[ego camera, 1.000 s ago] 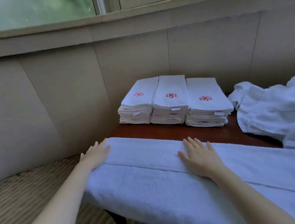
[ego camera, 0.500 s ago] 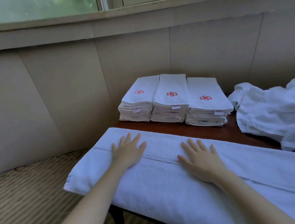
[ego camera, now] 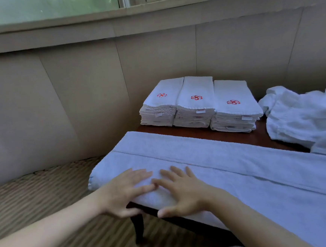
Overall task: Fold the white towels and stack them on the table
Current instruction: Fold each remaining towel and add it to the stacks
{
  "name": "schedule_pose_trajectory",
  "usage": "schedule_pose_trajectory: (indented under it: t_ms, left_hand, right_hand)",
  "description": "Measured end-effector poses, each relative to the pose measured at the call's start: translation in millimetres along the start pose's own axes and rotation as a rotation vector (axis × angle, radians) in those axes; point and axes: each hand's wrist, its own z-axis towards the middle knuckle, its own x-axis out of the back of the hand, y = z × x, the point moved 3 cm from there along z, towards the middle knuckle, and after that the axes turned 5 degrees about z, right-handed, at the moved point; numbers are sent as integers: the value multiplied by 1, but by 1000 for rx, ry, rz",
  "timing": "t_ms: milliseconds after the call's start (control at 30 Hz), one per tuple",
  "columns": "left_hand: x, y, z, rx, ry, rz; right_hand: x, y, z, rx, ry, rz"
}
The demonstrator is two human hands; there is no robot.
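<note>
A long white towel (ego camera: pixel 229 157), folded lengthwise, lies across the near side of the dark wooden table (ego camera: pixel 225 137), its left end hanging past the table's corner. My left hand (ego camera: pixel 122 192) and my right hand (ego camera: pixel 181 190) lie flat side by side on the towel's near edge, fingers straight and spread, fingertips almost touching. Both thumbs hang over the front edge. At the back of the table stand three stacks of folded white towels (ego camera: pixel 197 103) with red emblems on top.
A loose heap of white cloth (ego camera: pixel 306 118) covers the table's right end. A beige panelled wall and a window sill rise close behind the table. Striped carpet (ego camera: pixel 37 193) lies to the left and below. One curved table leg (ego camera: pixel 138 230) shows under my hands.
Both hands slid toward me, from the towel's middle seam to its near edge, and came together. The left hand moved right. The view shifted so the table sits further right.
</note>
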Motion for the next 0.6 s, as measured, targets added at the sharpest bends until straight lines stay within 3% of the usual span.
schedule_pose_trajectory:
  t_ms: [100, 200, 267, 367, 467, 600]
  left_hand:
    - [4, -8, -19, 47, 192, 21]
    - [13, -30, -32, 304, 310, 0]
    - [15, -54, -38, 545, 265, -156]
    - [11, -99, -49, 802, 160, -406]
    - [5, -141, -52, 1040, 240, -652]
    - [-16, -171, -10, 1137, 294, -978]
  right_hand:
    - [-1, -16, -2, 27, 24, -82]
    - [14, -20, -5, -16, 229, -84]
    - [22, -16, -7, -98, 241, -68]
    - [40, 5, -15, -284, 89, -44]
    - [67, 42, -27, -386, 7, 39]
    - [104, 103, -23, -498, 134, 103]
